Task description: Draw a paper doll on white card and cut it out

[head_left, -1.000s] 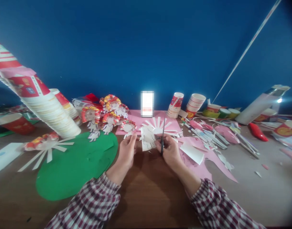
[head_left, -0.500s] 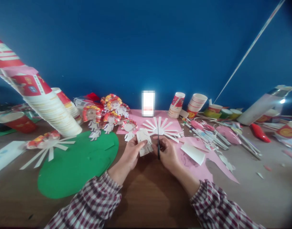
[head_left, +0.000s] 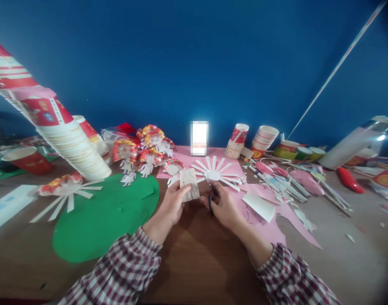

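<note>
My left hand (head_left: 175, 200) pinches a small piece of white paper (head_left: 189, 181) that has a figure outline drawn on it. In my right hand (head_left: 223, 204) is a pair of scissors (head_left: 210, 198) with dark handles, fingers through the loops and blades pointing away from me. The scissors stand just right of the paper, apart from it. Beyond my hands lies a cut cup spread into white strips (head_left: 213, 174), on a pink sheet (head_left: 185, 154). Several paper figures with red and yellow ring-shaped tops (head_left: 148, 161) stand or lie to the left.
A green paper oval (head_left: 101, 220) covers the table at left, beside a leaning stack of paper cups (head_left: 76, 144). Shorter cup stacks (head_left: 264, 142) stand at the back right. Pink scraps (head_left: 263, 220), markers (head_left: 295, 186), a red object (head_left: 350, 180) and a bottle (head_left: 349, 142) lie rightward.
The paper in my left hand has turned more upright and shifted slightly left. The scissors have tilted, their tips now leaning left, with a wider gap to the paper. The view has shifted slightly.
</note>
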Demonstrator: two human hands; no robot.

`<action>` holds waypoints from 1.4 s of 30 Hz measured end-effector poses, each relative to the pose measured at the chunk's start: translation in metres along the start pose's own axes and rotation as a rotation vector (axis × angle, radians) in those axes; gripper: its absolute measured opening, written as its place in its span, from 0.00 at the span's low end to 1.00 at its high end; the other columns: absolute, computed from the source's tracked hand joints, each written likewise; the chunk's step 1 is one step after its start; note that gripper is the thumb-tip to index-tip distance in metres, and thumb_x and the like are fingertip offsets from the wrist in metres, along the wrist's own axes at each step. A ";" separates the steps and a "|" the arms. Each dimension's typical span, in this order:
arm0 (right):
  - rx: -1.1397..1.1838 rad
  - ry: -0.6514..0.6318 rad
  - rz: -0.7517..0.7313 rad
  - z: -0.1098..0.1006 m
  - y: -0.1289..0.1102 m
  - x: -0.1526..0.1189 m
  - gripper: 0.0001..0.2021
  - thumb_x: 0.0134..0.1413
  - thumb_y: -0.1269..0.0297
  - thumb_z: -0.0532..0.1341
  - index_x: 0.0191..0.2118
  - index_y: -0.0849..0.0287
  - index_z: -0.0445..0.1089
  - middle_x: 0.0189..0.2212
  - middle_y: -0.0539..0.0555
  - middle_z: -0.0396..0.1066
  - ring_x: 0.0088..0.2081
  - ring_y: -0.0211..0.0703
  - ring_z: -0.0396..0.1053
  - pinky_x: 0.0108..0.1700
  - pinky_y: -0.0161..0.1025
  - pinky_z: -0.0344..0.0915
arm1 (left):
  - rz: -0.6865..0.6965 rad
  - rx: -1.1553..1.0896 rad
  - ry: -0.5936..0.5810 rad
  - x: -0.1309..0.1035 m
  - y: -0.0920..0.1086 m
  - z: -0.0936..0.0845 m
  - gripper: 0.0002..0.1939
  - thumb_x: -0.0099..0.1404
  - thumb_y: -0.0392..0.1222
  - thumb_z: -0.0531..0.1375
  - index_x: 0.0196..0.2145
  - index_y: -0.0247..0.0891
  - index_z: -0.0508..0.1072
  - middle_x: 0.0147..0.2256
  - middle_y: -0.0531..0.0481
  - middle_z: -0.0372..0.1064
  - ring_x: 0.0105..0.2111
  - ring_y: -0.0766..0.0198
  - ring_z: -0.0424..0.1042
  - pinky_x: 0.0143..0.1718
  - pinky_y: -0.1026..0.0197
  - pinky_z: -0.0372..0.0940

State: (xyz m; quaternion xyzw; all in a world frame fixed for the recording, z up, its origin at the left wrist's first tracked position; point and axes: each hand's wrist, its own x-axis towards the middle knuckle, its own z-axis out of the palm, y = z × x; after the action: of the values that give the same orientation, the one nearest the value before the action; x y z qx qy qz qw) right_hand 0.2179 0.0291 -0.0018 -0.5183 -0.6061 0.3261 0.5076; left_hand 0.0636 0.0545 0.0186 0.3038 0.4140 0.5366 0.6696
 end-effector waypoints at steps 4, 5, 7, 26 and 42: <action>-0.008 -0.157 0.042 -0.001 -0.004 -0.004 0.29 0.44 0.67 0.66 0.55 0.53 0.62 0.37 0.53 0.72 0.36 0.45 0.72 0.37 0.40 0.71 | 0.023 -0.027 0.002 0.002 0.000 -0.002 0.20 0.47 0.39 0.68 0.39 0.32 0.74 0.31 0.45 0.76 0.29 0.60 0.75 0.33 0.61 0.68; -0.014 -0.178 0.041 -0.002 -0.005 -0.005 0.30 0.45 0.66 0.66 0.56 0.53 0.60 0.40 0.54 0.72 0.38 0.46 0.72 0.38 0.41 0.71 | 0.029 -0.028 0.001 0.002 0.000 -0.002 0.20 0.47 0.39 0.68 0.39 0.31 0.74 0.32 0.44 0.77 0.30 0.60 0.75 0.33 0.60 0.68; -0.012 -0.239 0.044 -0.004 -0.010 -0.007 0.34 0.45 0.65 0.66 0.59 0.54 0.56 0.44 0.56 0.71 0.40 0.46 0.72 0.38 0.40 0.71 | 0.044 -0.028 0.010 0.001 0.001 -0.003 0.20 0.47 0.39 0.68 0.39 0.30 0.74 0.32 0.44 0.77 0.29 0.60 0.75 0.33 0.60 0.68; -0.066 -0.080 0.061 -0.003 -0.009 -0.002 0.16 0.45 0.60 0.65 0.24 0.55 0.55 0.20 0.45 0.58 0.23 0.35 0.57 0.25 0.33 0.56 | 0.064 -0.072 0.103 0.005 0.003 -0.004 0.21 0.45 0.38 0.69 0.38 0.31 0.72 0.29 0.47 0.75 0.28 0.63 0.73 0.32 0.62 0.67; 0.132 -0.404 0.233 -0.004 -0.009 0.001 0.16 0.51 0.56 0.63 0.42 0.59 0.65 0.26 0.48 0.67 0.24 0.34 0.62 0.24 0.32 0.59 | 0.101 -0.074 0.081 0.005 0.004 -0.006 0.21 0.45 0.38 0.68 0.38 0.31 0.72 0.29 0.46 0.76 0.27 0.63 0.74 0.30 0.63 0.66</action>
State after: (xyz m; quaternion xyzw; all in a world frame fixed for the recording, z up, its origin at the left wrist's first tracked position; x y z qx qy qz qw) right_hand 0.2195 0.0269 0.0078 -0.4749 -0.6087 0.5183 0.3679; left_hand 0.0569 0.0601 0.0182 0.2775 0.4047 0.5965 0.6351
